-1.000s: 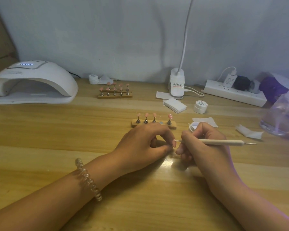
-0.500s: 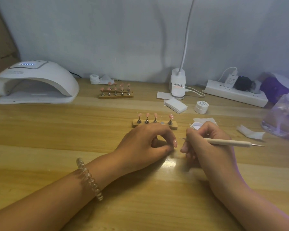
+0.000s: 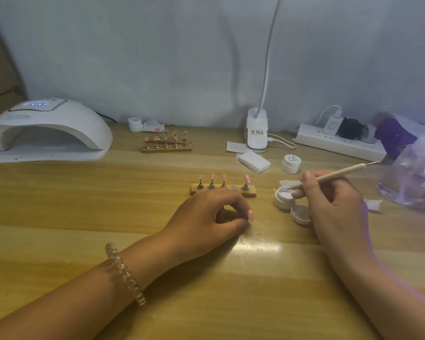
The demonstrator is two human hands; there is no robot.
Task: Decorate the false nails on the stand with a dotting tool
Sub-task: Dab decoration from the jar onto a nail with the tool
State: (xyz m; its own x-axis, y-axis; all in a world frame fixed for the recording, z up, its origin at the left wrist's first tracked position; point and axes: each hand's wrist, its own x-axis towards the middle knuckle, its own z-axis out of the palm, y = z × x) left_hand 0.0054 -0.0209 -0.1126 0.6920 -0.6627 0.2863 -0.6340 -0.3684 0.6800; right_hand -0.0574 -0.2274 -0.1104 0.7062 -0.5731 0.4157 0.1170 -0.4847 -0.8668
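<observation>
A small wooden stand (image 3: 250, 191) carries several pink false nails on metal pegs, with one magnet spot bare. In front of it my left hand (image 3: 206, 217) rests on the table and pinches a pink false nail (image 3: 250, 215) between thumb and forefinger. To the right, my right hand (image 3: 334, 204) grips the beige dotting tool (image 3: 336, 177) like a pen. Its lower tip dips into an open white gel pot (image 3: 282, 196). The pot's lid (image 3: 301, 213) lies just right of it, by my right hand.
A second wooden stand (image 3: 166, 146) of pink nails sits farther back. A white nail lamp (image 3: 47, 133) stands at the left. Lamp base (image 3: 257, 131), wipes (image 3: 253, 161), closed gel pot (image 3: 291, 163), power strip (image 3: 336, 143) and clear bottle (image 3: 417, 173) crowd the right.
My right hand moved right and away from my left hand, swinging the dotting tool's tip off the held nail and into the open gel pot. My left hand stayed in place.
</observation>
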